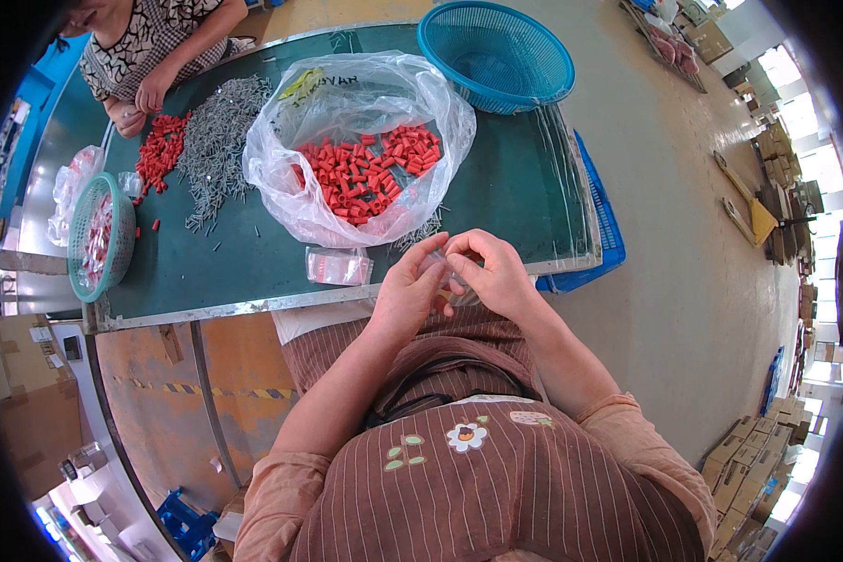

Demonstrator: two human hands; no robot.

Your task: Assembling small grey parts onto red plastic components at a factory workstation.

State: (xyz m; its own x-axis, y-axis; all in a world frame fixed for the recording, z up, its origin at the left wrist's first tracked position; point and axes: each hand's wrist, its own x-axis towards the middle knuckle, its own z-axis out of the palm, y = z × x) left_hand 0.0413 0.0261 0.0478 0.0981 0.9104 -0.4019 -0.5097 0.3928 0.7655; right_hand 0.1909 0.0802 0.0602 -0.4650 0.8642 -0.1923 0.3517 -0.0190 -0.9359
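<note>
Both hands, left hand (410,286) and right hand (489,273), pinched shut around a small clear bag (452,288) just below the big plastic bag (358,140). Only one filled packet (338,266) beside it (loads of red caps (365,169) left).

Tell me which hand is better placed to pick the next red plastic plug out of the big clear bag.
Left, probably. The left hand lies just below the clear bag of red plugs, nearer its open mouth. The right hand sits further to the side, fingers curled around the small clear pouch both hands pinch.
</note>
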